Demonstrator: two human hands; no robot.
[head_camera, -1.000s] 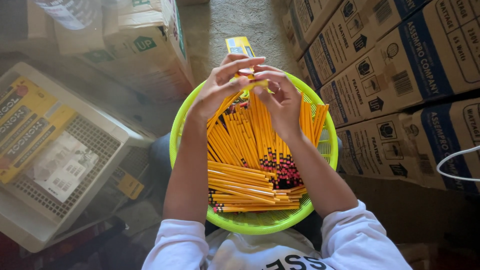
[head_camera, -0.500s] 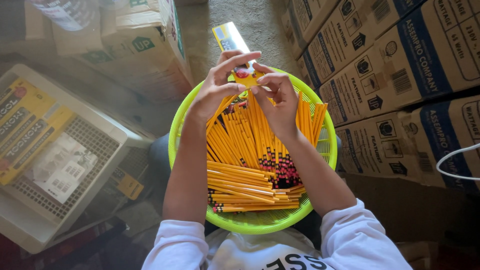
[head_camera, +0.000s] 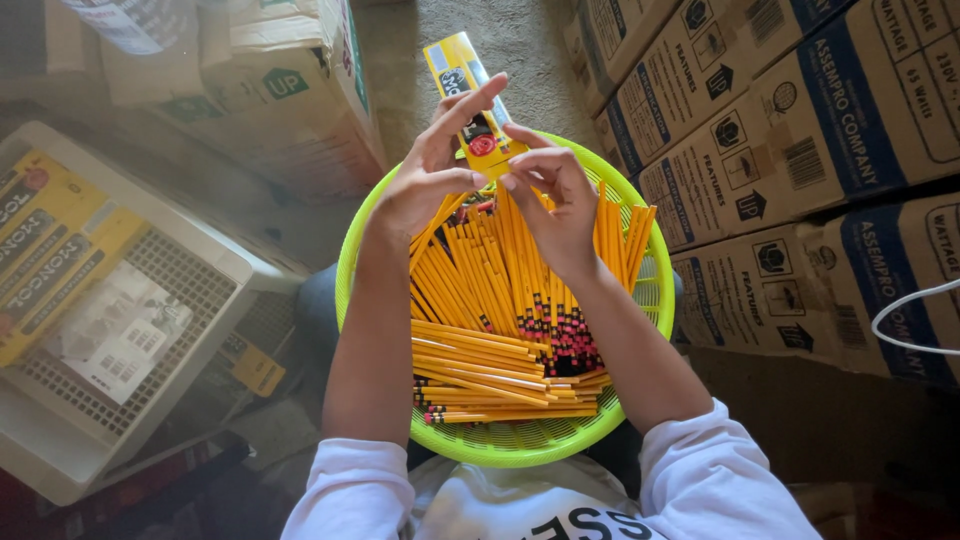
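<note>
A round lime-green basket (head_camera: 640, 300) rests on my lap, filled with several yellow pencils (head_camera: 480, 330) with red erasers. Above its far rim, my left hand (head_camera: 430, 175) and my right hand (head_camera: 555, 200) together hold a small yellow pencil box (head_camera: 465, 90), tilted with its open end toward the basket. My left thumb and fingers pinch the box's lower end; my right fingertips touch the same end from the right.
Stacked cardboard cartons (head_camera: 800, 160) stand to the right, another taped carton (head_camera: 260, 90) at the upper left. A white plastic crate (head_camera: 170, 330) with flat yellow pencil boxes (head_camera: 40, 250) lies at the left. A white cable (head_camera: 910, 320) loops at the right edge.
The yellow pencil box has risen and tilted higher above the basket's far rim between my hands. My fingers have shifted along its lower end.
</note>
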